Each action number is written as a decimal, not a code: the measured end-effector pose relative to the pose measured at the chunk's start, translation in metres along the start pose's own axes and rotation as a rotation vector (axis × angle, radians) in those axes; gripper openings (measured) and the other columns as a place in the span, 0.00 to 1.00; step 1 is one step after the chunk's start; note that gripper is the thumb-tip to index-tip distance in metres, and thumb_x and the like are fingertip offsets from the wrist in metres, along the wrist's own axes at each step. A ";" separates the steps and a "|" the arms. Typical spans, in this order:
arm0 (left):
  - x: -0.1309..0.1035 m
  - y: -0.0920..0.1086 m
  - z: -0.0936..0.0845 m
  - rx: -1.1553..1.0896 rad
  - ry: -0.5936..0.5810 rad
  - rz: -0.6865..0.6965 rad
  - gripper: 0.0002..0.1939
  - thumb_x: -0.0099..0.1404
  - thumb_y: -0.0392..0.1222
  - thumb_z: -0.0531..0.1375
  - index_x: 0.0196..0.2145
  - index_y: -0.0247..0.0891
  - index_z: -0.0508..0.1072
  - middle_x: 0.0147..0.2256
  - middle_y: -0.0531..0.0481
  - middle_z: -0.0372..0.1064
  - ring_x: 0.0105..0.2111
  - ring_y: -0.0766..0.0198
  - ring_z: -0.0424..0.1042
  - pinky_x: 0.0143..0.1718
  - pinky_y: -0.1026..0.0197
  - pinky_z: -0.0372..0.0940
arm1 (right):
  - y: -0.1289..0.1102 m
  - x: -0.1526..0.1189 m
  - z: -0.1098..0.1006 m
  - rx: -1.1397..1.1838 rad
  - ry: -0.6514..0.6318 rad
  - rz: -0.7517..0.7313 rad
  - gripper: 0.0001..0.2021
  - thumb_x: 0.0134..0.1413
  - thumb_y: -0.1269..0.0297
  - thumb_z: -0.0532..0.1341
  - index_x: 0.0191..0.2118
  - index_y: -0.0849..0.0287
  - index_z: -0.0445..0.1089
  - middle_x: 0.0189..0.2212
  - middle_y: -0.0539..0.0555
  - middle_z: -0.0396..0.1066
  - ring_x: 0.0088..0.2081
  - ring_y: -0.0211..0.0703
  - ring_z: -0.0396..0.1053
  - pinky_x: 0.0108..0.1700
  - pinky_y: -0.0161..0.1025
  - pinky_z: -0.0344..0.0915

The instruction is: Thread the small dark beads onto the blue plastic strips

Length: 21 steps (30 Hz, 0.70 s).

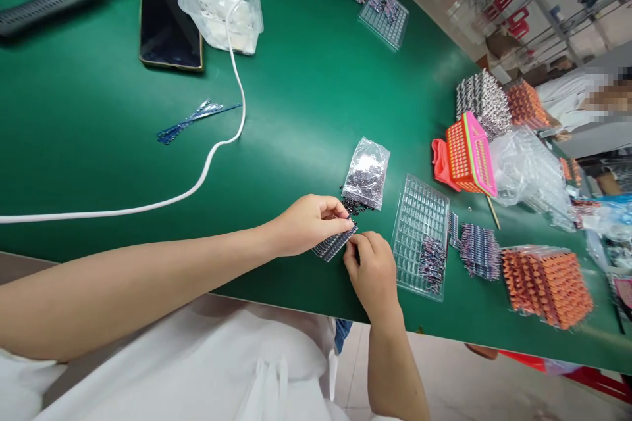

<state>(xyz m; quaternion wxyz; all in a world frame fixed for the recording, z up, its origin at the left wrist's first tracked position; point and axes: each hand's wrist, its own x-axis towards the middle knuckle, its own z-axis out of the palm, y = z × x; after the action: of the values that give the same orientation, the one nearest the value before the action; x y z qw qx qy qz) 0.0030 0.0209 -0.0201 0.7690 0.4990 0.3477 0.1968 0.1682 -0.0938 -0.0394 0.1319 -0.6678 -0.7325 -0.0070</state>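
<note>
My left hand (316, 222) is closed in a pinch, thumb against fingertips, above the right end of a small dark-and-white striped block (330, 248). A tiny dark piece seems to show at its fingertips, too small to name. Close by on the right, my right hand (372, 266) has its fingers curled together at the block's right end; whatever they grip is hidden. Just beyond the fingers, loose small black beads (356, 206) spill by the mouth of a clear plastic bag (366, 172) of dark beads. A clear compartment tray (415, 227) lies right of my right hand, with thin dark pieces (432, 264) heaped in it.
Striped stacks (478, 250) and orange stacks (546, 286) stand farther right, near an orange basket (467, 154). A white cable (207, 164) crosses the green table (296, 99). A phone (170, 29), hammer (74, 0) and plastic tub (254, 20) lie at upper left. Another person sits at far right.
</note>
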 end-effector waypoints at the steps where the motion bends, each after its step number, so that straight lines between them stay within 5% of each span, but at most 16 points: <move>1: 0.000 0.000 0.000 0.008 -0.007 0.002 0.10 0.60 0.45 0.65 0.30 0.36 0.72 0.27 0.55 0.70 0.29 0.67 0.68 0.33 0.63 0.62 | 0.000 0.000 0.001 0.011 0.014 0.020 0.06 0.64 0.71 0.56 0.37 0.59 0.70 0.32 0.54 0.70 0.35 0.44 0.66 0.38 0.42 0.60; 6: -0.005 0.003 0.003 0.077 -0.070 0.018 0.09 0.61 0.44 0.64 0.31 0.36 0.73 0.34 0.48 0.77 0.36 0.60 0.75 0.38 0.60 0.66 | -0.004 -0.007 -0.009 0.416 0.077 0.255 0.06 0.61 0.70 0.58 0.32 0.57 0.69 0.28 0.49 0.67 0.31 0.39 0.65 0.36 0.38 0.62; 12: -0.017 0.004 0.006 0.167 -0.202 0.189 0.06 0.65 0.42 0.63 0.34 0.38 0.74 0.47 0.46 0.79 0.47 0.57 0.77 0.51 0.56 0.68 | -0.010 -0.016 -0.011 0.965 0.270 0.492 0.06 0.61 0.63 0.61 0.34 0.58 0.69 0.29 0.49 0.65 0.29 0.36 0.63 0.30 0.34 0.61; 21: -0.027 -0.001 0.015 0.208 -0.202 0.305 0.04 0.67 0.41 0.61 0.34 0.39 0.74 0.48 0.45 0.80 0.50 0.57 0.77 0.55 0.55 0.68 | -0.021 -0.015 -0.001 0.840 0.488 0.451 0.04 0.61 0.65 0.61 0.34 0.57 0.68 0.30 0.50 0.65 0.32 0.39 0.67 0.33 0.38 0.65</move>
<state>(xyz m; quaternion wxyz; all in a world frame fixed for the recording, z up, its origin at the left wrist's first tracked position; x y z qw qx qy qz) -0.0046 -0.0061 -0.0081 0.7056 0.6399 0.2077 0.2228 0.1487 -0.1107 -0.0379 0.5526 -0.6771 -0.4587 0.1603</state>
